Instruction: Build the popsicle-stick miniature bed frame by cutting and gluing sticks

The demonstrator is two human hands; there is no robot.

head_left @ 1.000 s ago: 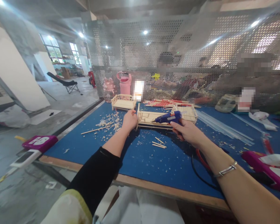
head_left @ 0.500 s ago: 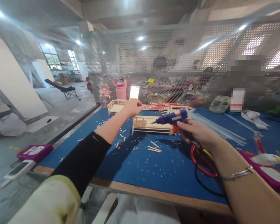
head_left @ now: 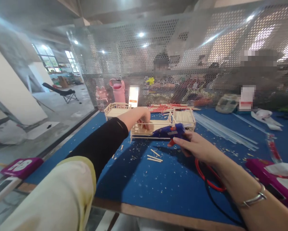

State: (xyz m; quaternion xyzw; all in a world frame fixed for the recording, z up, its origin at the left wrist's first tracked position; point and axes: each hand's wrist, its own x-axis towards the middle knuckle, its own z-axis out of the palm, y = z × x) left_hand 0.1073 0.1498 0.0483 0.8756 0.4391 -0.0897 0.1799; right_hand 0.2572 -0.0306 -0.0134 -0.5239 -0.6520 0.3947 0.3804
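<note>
blue table [head_left: 146,187]: glue gun [head_left: 170,131] (blue too) in right hand [head_left: 198,146]

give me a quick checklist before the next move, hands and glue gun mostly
1. Glue gun in the right hand: ok, gripped.
2. Left hand well away from the nozzle: not ok, they look close.
3. Left hand's hold on the wooden frame: cannot tell, fingers partly hidden.
4. Glue at the nozzle: cannot tell, too small.
5. Red cable away from the nozzle: ok.
6. Table free of scraps: not ok, bits scattered.
</note>
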